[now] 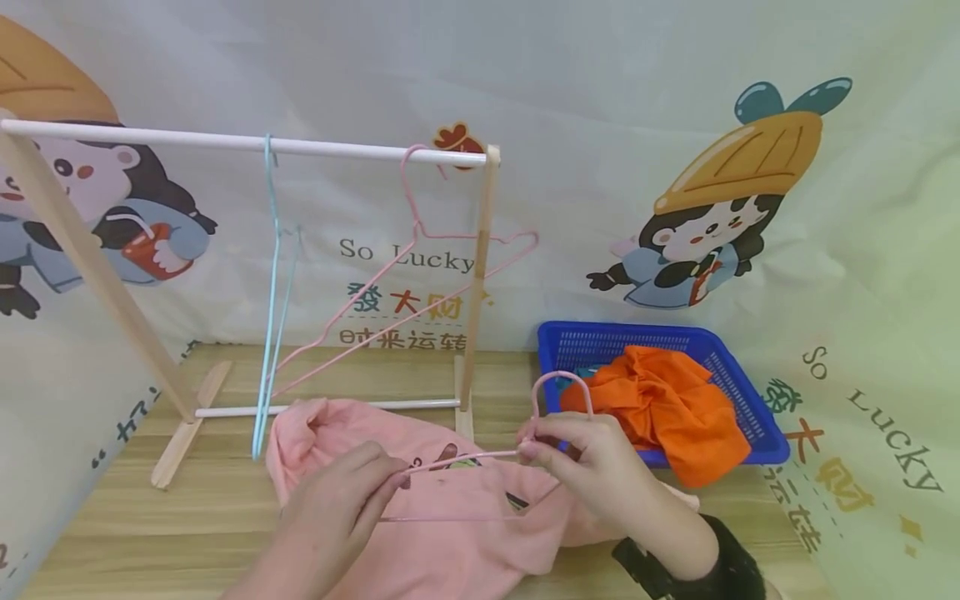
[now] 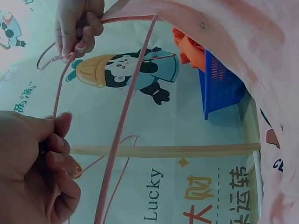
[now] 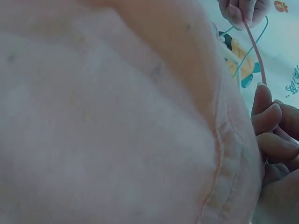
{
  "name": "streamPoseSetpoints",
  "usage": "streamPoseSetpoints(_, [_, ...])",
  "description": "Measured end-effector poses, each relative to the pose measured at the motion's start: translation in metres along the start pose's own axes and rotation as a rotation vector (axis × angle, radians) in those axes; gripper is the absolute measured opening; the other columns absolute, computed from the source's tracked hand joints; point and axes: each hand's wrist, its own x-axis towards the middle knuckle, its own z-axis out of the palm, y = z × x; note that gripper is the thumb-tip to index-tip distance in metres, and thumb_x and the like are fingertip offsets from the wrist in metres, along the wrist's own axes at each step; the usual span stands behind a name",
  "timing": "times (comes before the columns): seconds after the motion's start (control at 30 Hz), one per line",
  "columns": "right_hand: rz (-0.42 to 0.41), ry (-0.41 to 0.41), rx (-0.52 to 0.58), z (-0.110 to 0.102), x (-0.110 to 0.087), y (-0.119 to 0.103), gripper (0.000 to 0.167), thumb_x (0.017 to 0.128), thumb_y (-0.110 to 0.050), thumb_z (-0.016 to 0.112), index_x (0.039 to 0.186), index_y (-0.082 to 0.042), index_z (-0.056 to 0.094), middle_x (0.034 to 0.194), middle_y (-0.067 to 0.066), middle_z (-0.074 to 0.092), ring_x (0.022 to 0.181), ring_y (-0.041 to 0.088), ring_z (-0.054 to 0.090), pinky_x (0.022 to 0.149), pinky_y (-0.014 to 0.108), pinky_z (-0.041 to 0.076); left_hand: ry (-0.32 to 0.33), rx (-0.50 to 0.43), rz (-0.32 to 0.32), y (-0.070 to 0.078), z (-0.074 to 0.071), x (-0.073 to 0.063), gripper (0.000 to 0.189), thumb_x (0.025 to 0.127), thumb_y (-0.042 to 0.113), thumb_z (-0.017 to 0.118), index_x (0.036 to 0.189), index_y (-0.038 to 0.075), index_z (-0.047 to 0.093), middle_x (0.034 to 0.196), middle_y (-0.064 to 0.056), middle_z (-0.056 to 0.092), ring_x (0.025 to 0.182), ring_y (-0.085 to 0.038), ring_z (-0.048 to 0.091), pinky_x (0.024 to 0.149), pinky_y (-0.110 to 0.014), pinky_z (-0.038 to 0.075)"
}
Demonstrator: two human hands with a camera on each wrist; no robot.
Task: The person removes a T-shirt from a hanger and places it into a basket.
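Observation:
A pink hanger [image 1: 465, 457] is held between both hands, its hook standing up beside my right hand [image 1: 600, 467]. That hand pinches it at the neck, just under the hook. My left hand [image 1: 337, 508] pinches one sloping arm of the hanger between thumb and fingers. Beneath the hands a pink garment [image 1: 442, 554] with a printed picture spreads over the table. In the left wrist view, the far end of the hanger's bottom bar [image 2: 122, 116] goes in at the edge of the garment [image 2: 229, 28]. Cloth fills most of the right wrist view.
Behind the garment stands a wood-and-white rack [image 1: 322, 148]. A light blue hanger [image 1: 272, 250] and a second pink hanger [image 1: 408, 192] hang from its top rail. A blue basket [image 1: 761, 417] at the right holds orange cloth [image 1: 667, 408]. Printed sheeting encloses the wooden table [image 1: 112, 542].

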Motion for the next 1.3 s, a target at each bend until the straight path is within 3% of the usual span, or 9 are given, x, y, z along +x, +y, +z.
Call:
streamPoseSetpoints(0.17, [-0.039,0.016,-0.011,0.001,0.001,0.000,0.013,0.082,-0.003,0.070,0.092,-0.012,0.071,0.085,0.001,0.070,0.062,0.001,0.053,0.053,0.014,0.046,0.011,-0.053,-0.026,-0.002,0.002,-0.001,0.014,0.087,0.012,0.065,0.081,0.024,0.062,0.077,0.021,0.049,0.068,0.006,0.043,0.062,-0.009,0.037])
streamPoseSetpoints(0.27, [-0.076,0.010,-0.089,-0.003,0.001,0.001,0.021,0.080,-0.004,0.072,0.100,-0.012,0.070,0.093,-0.001,0.070,0.077,0.006,0.060,0.066,0.017,0.051,0.025,-0.069,-0.027,-0.005,0.003,-0.002,0.015,0.086,0.010,0.066,0.083,0.024,0.063,0.079,0.021,0.051,0.071,0.005,0.047,0.064,-0.010,0.039])
streamPoseSetpoints(0.33, [-0.059,-0.024,-0.172,-0.010,0.000,0.002,0.032,0.079,-0.010,0.075,0.110,-0.014,0.068,0.105,-0.002,0.069,0.099,0.013,0.060,0.083,0.028,0.053,0.033,-0.077,-0.033,-0.007,0.003,-0.004,0.016,0.085,0.008,0.067,0.085,0.024,0.065,0.080,0.021,0.052,0.072,0.005,0.048,0.066,-0.011,0.039])
streamPoseSetpoints(0.47, [0.087,-0.204,-0.324,-0.033,-0.005,0.013,0.056,0.079,-0.031,0.076,0.130,-0.018,0.056,0.127,-0.002,0.060,0.118,0.021,0.053,0.098,0.044,0.045,0.052,-0.083,-0.065,-0.011,0.001,-0.009,0.019,0.083,0.006,0.068,0.088,0.024,0.066,0.079,0.021,0.050,0.072,0.006,0.047,0.066,-0.010,0.038])
streamPoseSetpoints(0.6, [0.226,-0.328,-0.248,-0.050,-0.018,0.031,0.042,0.087,-0.030,0.067,0.126,-0.018,0.059,0.122,-0.004,0.063,0.112,0.015,0.058,0.095,0.038,0.048,0.078,-0.091,-0.107,-0.013,-0.001,-0.015,0.021,0.083,0.004,0.068,0.086,0.023,0.064,0.078,0.020,0.049,0.072,0.004,0.047,0.066,-0.011,0.038])
streamPoseSetpoints(0.73, [0.180,-0.229,-0.107,-0.054,-0.030,0.044,0.020,0.091,-0.011,0.062,0.109,-0.012,0.069,0.101,-0.002,0.071,0.092,0.006,0.066,0.080,0.023,0.054,0.108,-0.109,-0.114,-0.016,-0.003,-0.017,0.023,0.081,0.001,0.068,0.086,0.023,0.065,0.079,0.019,0.052,0.071,0.004,0.048,0.066,-0.011,0.039])
streamPoseSetpoints(0.83, [0.069,-0.133,-0.070,-0.054,-0.036,0.052,0.021,0.086,0.002,0.064,0.102,-0.007,0.072,0.095,0.003,0.073,0.086,0.004,0.067,0.075,0.016,0.053,0.133,-0.122,-0.088,-0.018,-0.006,-0.016,0.023,0.081,0.000,0.068,0.087,0.022,0.066,0.079,0.018,0.054,0.072,0.002,0.050,0.067,-0.012,0.040])
streamPoseSetpoints(0.97, [-0.023,-0.080,-0.064,-0.057,-0.043,0.057,0.028,0.081,0.011,0.065,0.103,-0.005,0.072,0.094,0.005,0.073,0.087,0.003,0.067,0.077,0.012,0.050,0.151,-0.114,-0.060,-0.019,-0.012,-0.016,0.017,0.085,0.005,0.066,0.089,0.021,0.068,0.082,0.015,0.058,0.073,0.001,0.052,0.068,-0.014,0.042])
streamPoseSetpoints(1.3, [0.019,-0.037,-0.007,-0.075,-0.065,0.073,0.037,0.082,0.017,0.059,0.107,-0.006,0.071,0.103,-0.006,0.071,0.096,-0.001,0.064,0.083,0.012,0.048,0.178,-0.097,-0.092,-0.019,-0.026,-0.017,0.005,0.089,0.012,0.064,0.090,0.015,0.069,0.083,0.013,0.059,0.072,0.003,0.048,0.066,-0.014,0.041])
